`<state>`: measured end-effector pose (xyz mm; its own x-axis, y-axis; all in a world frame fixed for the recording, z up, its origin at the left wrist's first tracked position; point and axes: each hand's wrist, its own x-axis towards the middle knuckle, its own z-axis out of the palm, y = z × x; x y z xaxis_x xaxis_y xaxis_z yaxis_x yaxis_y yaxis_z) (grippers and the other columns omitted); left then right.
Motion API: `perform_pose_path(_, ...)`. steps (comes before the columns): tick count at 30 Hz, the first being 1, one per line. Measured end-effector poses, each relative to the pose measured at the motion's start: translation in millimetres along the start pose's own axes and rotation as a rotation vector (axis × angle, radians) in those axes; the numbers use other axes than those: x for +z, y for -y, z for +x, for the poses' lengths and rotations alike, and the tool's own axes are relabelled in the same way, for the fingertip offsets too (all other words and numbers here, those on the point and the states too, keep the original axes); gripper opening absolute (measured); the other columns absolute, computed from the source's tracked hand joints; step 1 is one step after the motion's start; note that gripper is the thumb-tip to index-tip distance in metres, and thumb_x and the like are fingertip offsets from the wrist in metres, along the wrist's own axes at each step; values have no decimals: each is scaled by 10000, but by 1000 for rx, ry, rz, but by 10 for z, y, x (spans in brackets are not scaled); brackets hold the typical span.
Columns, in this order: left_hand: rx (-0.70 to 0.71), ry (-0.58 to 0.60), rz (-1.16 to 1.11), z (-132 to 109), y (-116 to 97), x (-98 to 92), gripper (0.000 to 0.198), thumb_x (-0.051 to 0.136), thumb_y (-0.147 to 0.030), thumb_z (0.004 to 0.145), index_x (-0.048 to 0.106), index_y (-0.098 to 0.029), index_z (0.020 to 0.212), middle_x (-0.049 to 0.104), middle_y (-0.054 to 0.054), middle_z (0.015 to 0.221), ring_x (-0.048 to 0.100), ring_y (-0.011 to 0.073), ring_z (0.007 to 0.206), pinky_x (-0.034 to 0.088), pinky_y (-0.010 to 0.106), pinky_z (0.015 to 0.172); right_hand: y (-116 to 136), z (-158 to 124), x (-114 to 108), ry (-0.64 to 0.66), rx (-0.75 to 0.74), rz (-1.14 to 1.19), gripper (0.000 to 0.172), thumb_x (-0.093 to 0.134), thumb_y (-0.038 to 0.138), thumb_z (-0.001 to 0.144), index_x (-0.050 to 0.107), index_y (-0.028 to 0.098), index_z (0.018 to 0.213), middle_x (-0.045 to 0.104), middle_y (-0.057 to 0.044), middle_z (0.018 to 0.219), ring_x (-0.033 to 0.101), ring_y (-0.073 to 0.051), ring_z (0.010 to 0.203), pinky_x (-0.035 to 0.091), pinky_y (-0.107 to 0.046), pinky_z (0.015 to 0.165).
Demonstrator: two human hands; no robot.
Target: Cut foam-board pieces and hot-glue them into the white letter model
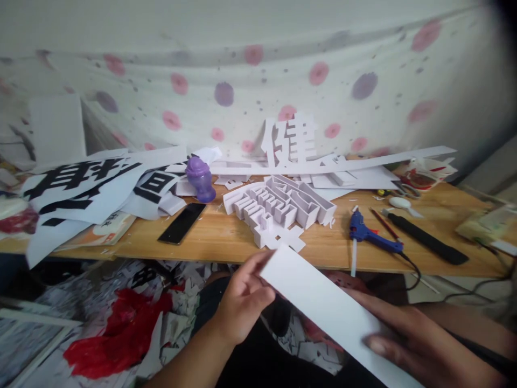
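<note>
Grips white strip [323, 307] at far end with left hand [245, 299], lower down with right hand [418, 335]; faces walled white character [278, 211].

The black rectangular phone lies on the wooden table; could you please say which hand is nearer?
Left. The left hand is below and right of the phone in the picture; the right hand is farther right. Both hold a flat white strip.
</note>
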<state>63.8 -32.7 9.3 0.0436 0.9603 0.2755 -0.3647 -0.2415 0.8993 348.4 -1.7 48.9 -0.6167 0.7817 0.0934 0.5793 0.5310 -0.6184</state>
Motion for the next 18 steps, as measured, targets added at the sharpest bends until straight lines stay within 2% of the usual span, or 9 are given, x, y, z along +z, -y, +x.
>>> perform_pose_path(2, 60, 115, -14, 42, -149, 32, 718, 718, -520, 689, 467, -300, 1325, 552, 114, 1315, 573, 330, 1124, 515, 475, 893, 179, 171, 34, 132, -90, 202, 473, 513, 379, 912, 448, 307, 1376, 532, -27, 1319, 528, -240, 1169, 425, -330, 999)
perform_pose_path(4, 65, 157, 11, 71, -321, 59, 729, 670, -568, 710, 434, -308, 1349, 501, 111, 1369, 547, 356, 1154, 500, 520, 916, 333, 365, 78, 221, -220, 355, 489, 525, 339, 921, 419, 266, 1393, 558, -45, 1279, 562, -199, 1105, 440, -279, 960)
perform_pose_path(5, 76, 141, 32, 73, -395, 70, 645, 619, -563, 758, 453, -309, 1327, 539, 107, 1325, 566, 350, 1126, 513, 524, 893, 376, 454, 109, 227, -280, 384, 501, 537, 337, 918, 414, 253, 1396, 593, -43, 1220, 591, -177, 1040, 461, -249, 911)
perform_pose_path(7, 121, 51, 102, 45, -482, 95, 437, 530, -514, 835, 520, -310, 1222, 652, 87, 1074, 614, 315, 1001, 533, 515, 828, 361, 596, 175, 186, -345, 377, 497, 547, 338, 915, 436, 199, 1380, 606, -66, 1185, 597, -162, 1007, 460, -236, 889)
perform_pose_path(8, 142, -9, 148, 18, -486, 112, 368, 507, -504, 846, 549, -302, 1151, 654, 72, 944, 619, 293, 933, 530, 500, 811, 296, 650, 196, 142, -363, 328, 495, 554, 350, 910, 452, 184, 1365, 630, -64, 1124, 609, -149, 959, 469, -225, 860)
perform_pose_path(11, 152, -128, 244, -77, -344, 187, 339, 520, -533, 814, 572, -246, 986, 565, 44, 785, 569, 238, 802, 493, 437, 804, -116, 778, 101, -81, -303, 15, 419, 548, 350, 904, 515, 215, 1300, 662, -17, 926, 617, -113, 804, 492, -195, 752)
perform_pose_path(12, 140, -134, 260, -100, -261, 215, 360, 543, -548, 793, 571, -227, 955, 544, 43, 785, 548, 224, 782, 482, 406, 789, -311, 814, -3, -149, -236, -62, 382, 542, 322, 903, 539, 225, 1273, 660, -28, 964, 616, -125, 837, 494, -216, 770)
perform_pose_path(15, 94, -77, 370, -112, 7, 278, 454, 621, -608, 714, 562, -207, 920, 493, 31, 791, 489, 183, 731, 437, 311, 689, -975, 867, -463, -356, 1, -256, 294, 528, 264, 897, 608, 169, 1163, 635, -98, 1041, 597, -193, 915, 478, -330, 835)
perform_pose_path(18, 70, -43, 500, -47, 192, 296, 638, 631, -708, 626, 546, -227, 1035, 461, 11, 801, 458, 161, 719, 400, 275, 668, -1600, 795, -867, -525, 298, -443, 264, 535, 276, 906, 599, 113, 1103, 606, -124, 1052, 581, -228, 949, 461, -433, 860)
